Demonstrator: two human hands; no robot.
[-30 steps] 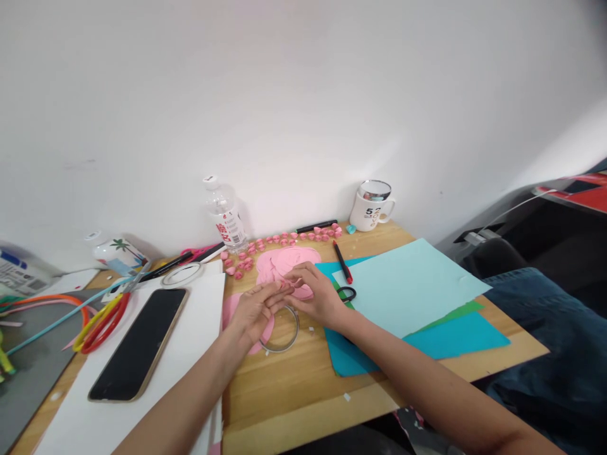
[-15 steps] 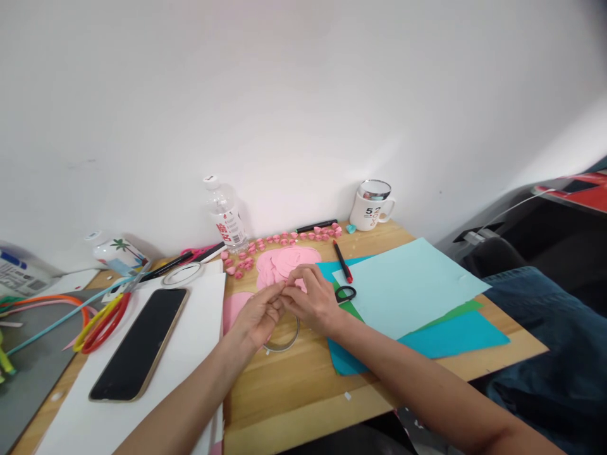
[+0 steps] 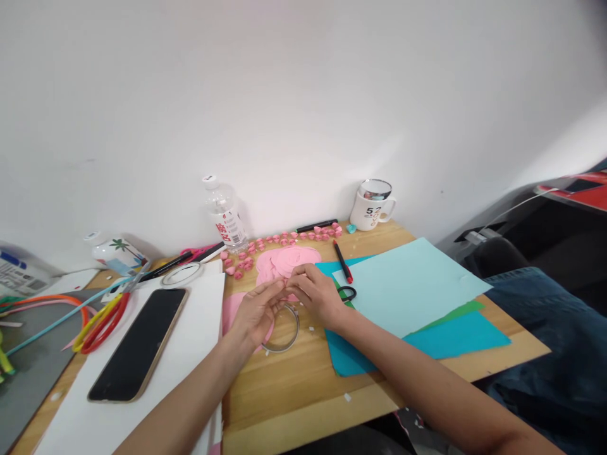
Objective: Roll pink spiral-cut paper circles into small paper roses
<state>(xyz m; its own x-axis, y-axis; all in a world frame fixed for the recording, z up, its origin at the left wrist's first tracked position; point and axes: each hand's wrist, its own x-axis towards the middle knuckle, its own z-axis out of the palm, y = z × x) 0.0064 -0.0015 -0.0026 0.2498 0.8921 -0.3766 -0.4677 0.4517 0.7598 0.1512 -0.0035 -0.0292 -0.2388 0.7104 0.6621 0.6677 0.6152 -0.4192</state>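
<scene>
My left hand (image 3: 258, 311) and my right hand (image 3: 317, 296) meet fingertip to fingertip over the desk. Both are closed in a pinch on a tiny bit of pink paper, mostly hidden by the fingers. Just beyond them lies a pile of pink paper spirals (image 3: 287, 259). Another pink paper piece (image 3: 231, 309) shows left of my left hand, partly covered. A roll of tape (image 3: 294, 335) lies flat below the hands. Small rolled pink paper roses (image 3: 238, 274) are strewn behind the pile, with one teal rose (image 3: 351, 228) near the mug.
Teal and green sheets (image 3: 417, 287) lie right, with a red-black pen (image 3: 342, 260) and a black scissor handle (image 3: 348, 293) beside them. A bottle (image 3: 225, 218) and a mug (image 3: 367, 212) stand by the wall. A phone (image 3: 140, 341) rests on white paper; scissors (image 3: 105, 322) lie left.
My hands have turned slightly and my right hand's fingers have shifted a little lower. More of the tape roll shows beneath them. Both hands remain pinched together.
</scene>
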